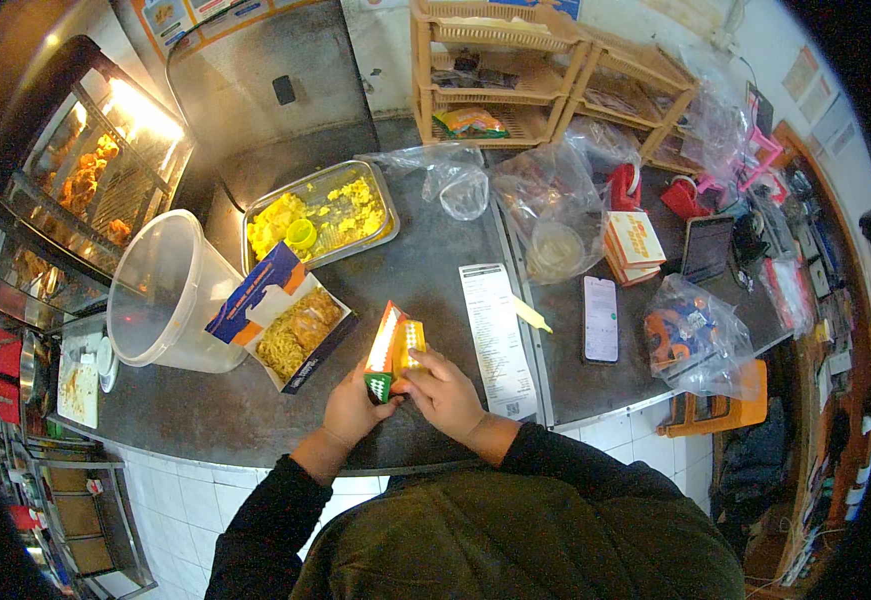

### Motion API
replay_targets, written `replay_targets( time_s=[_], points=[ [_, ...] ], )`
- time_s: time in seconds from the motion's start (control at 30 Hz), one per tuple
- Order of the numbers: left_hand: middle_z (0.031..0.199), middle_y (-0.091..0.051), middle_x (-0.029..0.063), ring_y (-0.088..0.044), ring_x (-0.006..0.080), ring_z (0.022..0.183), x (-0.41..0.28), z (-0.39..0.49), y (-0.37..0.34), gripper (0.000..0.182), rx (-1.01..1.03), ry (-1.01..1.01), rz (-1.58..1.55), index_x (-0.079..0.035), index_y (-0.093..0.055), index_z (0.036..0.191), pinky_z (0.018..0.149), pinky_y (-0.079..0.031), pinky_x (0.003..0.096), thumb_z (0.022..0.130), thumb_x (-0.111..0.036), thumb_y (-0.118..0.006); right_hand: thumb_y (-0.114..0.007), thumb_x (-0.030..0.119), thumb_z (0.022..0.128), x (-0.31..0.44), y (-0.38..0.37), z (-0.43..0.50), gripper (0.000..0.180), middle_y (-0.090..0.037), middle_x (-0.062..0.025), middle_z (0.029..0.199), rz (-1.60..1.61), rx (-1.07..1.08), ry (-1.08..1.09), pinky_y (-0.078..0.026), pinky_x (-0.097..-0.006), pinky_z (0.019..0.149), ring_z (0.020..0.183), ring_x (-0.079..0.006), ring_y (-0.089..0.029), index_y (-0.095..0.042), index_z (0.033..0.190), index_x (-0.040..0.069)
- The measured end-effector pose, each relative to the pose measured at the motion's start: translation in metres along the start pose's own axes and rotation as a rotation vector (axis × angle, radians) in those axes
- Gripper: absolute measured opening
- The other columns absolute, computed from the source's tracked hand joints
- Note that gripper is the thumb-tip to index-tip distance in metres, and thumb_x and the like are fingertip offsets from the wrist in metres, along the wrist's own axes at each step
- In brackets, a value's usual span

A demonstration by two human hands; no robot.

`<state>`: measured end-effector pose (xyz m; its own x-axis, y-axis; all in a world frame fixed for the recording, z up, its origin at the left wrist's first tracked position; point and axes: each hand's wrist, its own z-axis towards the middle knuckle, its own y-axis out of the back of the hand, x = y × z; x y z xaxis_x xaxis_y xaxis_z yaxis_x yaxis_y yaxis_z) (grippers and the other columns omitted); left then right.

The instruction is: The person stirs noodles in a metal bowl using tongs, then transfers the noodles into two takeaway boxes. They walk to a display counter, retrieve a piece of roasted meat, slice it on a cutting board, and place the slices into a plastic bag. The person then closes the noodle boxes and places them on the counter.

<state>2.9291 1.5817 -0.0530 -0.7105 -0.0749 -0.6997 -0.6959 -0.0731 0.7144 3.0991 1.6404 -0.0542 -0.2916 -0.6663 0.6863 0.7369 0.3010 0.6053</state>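
Both hands grip a small printed carton [386,346] with orange, yellow, green and white panels, held above the dark counter [375,442]. My left hand [354,403] has its left side, and my right hand [443,390] pinches the yellow panel. To the left of my hands lies an open food box [320,365] with a dark blue and orange lid. Inside it are noodles [289,351] and a piece of fried chicken [315,319]. On the right is a long printed paper slip [497,337], which bears writing.
A clear plastic tub [172,300] leans beside a metal tray [394,225] of yellow food holding a small cup [300,234]. A lit display cabinet [90,180] stands at left. Rightward are a highlighter [531,315], a phone [600,322], stacked cartons [634,240] and a plastic bag [698,337].
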Motion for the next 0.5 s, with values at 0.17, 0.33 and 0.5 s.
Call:
replay_targets(
  time_s=[0.17,0.33,0.5],
  points=[
    [0.106,-0.054,0.0197,-0.058,0.036,0.089,-0.011,-0.012,-0.013,0.081,-0.016,0.043,0.128,-0.013,-0.03,0.132,0.074,-0.049,0.0405,0.064,-0.021,-0.072,-0.062,0.014,0.074,0.001,0.0,0.002,0.028,-0.045,-0.0195,0.115,0.02,-0.029,-0.203,-0.039,-0.0398,0.091,0.106,-0.0372,-0.047,-0.054,0.097,-0.001],
    [0.122,-0.043,0.0169,-0.055,0.0342,0.098,-0.014,-0.014,-0.017,0.081,-0.016,0.084,0.365,-0.014,-0.029,0.133,0.079,-0.047,0.0425,0.064,-0.023,-0.071,-0.066,0.019,0.075,-0.01,-0.018,-0.004,0.065,-0.04,-0.0218,0.121,0.708,-0.276,-0.432,-0.039,-0.0372,0.092,0.114,-0.0303,-0.042,-0.031,0.125,-0.002],
    [0.122,-0.041,0.0188,-0.041,0.0322,0.114,-0.022,-0.008,-0.026,0.072,-0.105,-0.265,0.235,-0.007,-0.036,0.128,0.087,-0.039,0.0433,0.066,-0.022,-0.069,-0.066,0.017,0.077,-0.042,-0.028,-0.01,0.077,-0.046,-0.0223,0.115,0.432,-0.281,-0.803,-0.043,-0.0316,0.085,0.106,-0.0241,-0.048,-0.018,0.132,-0.007]
  ],
)
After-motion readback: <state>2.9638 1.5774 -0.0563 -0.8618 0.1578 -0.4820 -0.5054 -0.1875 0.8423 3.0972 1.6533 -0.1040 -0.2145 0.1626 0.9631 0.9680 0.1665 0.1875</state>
